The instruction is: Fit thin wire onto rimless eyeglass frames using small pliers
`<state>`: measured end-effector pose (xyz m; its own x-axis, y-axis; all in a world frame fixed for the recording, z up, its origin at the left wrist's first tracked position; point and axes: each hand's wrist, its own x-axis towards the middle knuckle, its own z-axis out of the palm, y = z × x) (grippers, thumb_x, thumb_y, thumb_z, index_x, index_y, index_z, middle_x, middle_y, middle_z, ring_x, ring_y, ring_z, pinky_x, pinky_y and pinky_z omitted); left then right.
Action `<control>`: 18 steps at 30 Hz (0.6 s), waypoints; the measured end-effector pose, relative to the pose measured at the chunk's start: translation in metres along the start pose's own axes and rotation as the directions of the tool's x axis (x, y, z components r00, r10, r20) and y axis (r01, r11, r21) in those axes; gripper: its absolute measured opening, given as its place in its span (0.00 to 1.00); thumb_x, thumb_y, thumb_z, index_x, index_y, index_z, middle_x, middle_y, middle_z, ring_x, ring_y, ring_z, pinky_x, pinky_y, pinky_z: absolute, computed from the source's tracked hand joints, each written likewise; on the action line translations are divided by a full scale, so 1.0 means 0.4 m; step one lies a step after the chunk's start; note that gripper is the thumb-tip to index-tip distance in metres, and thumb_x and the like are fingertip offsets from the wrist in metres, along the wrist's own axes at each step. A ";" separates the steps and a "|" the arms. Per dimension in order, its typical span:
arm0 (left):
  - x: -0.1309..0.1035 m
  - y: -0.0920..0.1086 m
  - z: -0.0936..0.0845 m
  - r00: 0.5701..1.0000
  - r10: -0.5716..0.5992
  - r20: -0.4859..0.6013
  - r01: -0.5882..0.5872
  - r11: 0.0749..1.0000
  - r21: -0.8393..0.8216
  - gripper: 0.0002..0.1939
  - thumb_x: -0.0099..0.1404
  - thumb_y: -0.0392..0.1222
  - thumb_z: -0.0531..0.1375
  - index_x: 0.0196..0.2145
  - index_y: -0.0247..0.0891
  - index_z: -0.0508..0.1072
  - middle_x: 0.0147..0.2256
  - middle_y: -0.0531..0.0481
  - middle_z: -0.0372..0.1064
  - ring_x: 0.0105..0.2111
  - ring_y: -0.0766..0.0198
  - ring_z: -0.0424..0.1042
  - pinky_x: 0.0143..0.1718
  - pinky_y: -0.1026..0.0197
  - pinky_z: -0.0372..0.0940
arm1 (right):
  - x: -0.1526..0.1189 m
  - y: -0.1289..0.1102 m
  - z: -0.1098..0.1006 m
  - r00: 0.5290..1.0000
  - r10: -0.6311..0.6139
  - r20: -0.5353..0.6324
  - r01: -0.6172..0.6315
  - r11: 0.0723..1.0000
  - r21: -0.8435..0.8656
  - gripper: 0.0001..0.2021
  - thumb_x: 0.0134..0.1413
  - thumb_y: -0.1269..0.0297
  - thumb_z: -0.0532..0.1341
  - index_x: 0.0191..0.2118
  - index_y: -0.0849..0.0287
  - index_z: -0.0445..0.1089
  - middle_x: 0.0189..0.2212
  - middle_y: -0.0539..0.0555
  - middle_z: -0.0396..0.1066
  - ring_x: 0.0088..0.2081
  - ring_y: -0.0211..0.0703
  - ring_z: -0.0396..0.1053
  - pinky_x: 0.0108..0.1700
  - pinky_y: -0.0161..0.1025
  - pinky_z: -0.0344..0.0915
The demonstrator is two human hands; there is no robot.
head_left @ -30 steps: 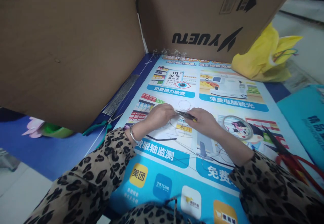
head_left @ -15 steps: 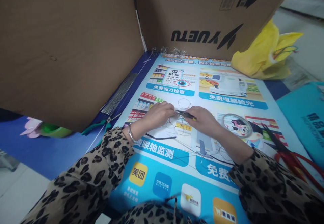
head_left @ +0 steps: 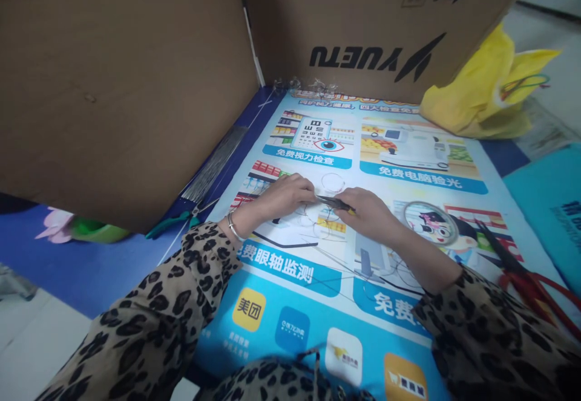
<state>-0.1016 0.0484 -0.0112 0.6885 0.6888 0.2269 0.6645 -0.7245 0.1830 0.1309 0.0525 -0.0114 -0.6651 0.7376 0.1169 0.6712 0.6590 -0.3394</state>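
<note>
My right hand (head_left: 365, 210) is wrapped round small pliers (head_left: 334, 202) with dark jaws and a yellow-tipped handle, pointing left. The jaw tips meet the fingertips of my left hand (head_left: 293, 195), which is closed in a pinch; what it holds is too small to make out. Thin wire loops (head_left: 318, 222) show just below and between the hands, over the printed poster (head_left: 272, 343). Another wire ring (head_left: 333, 182) lies a little above the pliers.
Cardboard panels (head_left: 136, 86) stand left and behind. A bundle of straight wires (head_left: 215, 165) and green-handled pliers (head_left: 170, 224) lie left. Red-handled scissors (head_left: 526, 280), a yellow bag (head_left: 476, 98) and a turquoise bag (head_left: 549, 201) are right. Small wire pieces (head_left: 318, 88) sit at the back.
The camera view has shifted slightly. Both hands keep nearly the same place and hold, with the pliers still between them.
</note>
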 end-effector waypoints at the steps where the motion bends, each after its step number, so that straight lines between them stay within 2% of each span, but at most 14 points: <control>1: 0.000 -0.001 0.000 1.000 0.000 -0.002 0.000 1.000 -0.008 0.11 0.63 0.35 0.55 0.39 0.46 0.74 0.42 0.52 0.70 0.42 0.62 0.62 0.41 0.60 0.55 | 0.000 -0.001 -0.001 1.000 -0.001 0.003 0.001 1.000 0.005 0.10 0.52 0.65 0.53 0.37 0.59 0.70 0.35 0.55 0.72 0.36 0.44 0.64 0.38 0.38 0.56; 6: 0.000 -0.003 -0.003 1.000 -0.012 -0.020 0.010 0.996 -0.086 0.10 0.65 0.42 0.54 0.40 0.45 0.74 0.41 0.51 0.70 0.42 0.62 0.63 0.43 0.60 0.55 | 0.001 -0.006 -0.005 1.000 0.002 -0.003 -0.002 1.000 0.028 0.10 0.52 0.65 0.53 0.36 0.58 0.70 0.34 0.54 0.72 0.36 0.44 0.65 0.38 0.38 0.57; 12: -0.002 0.001 -0.014 1.000 0.000 -0.014 -0.003 0.980 -0.199 0.13 0.66 0.42 0.51 0.42 0.42 0.74 0.44 0.49 0.70 0.44 0.63 0.64 0.47 0.59 0.55 | -0.004 -0.014 -0.001 0.997 0.057 -0.052 -0.053 0.995 0.084 0.10 0.54 0.61 0.53 0.34 0.57 0.70 0.33 0.54 0.71 0.36 0.44 0.65 0.38 0.38 0.58; 18: -0.004 0.006 -0.018 1.000 0.012 -0.005 -0.013 0.981 -0.192 0.12 0.64 0.43 0.54 0.43 0.42 0.74 0.45 0.48 0.69 0.45 0.60 0.64 0.48 0.56 0.56 | -0.005 -0.060 -0.003 0.991 0.110 -0.078 -0.103 0.990 0.098 0.11 0.54 0.56 0.55 0.31 0.56 0.68 0.29 0.53 0.69 0.34 0.43 0.65 0.36 0.37 0.57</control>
<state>-0.1032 0.0451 -0.0042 0.6952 0.6796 0.2341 0.5871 -0.7248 0.3605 0.1164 0.0352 -0.0022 -0.5594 0.8150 0.1509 0.7007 0.5623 -0.4392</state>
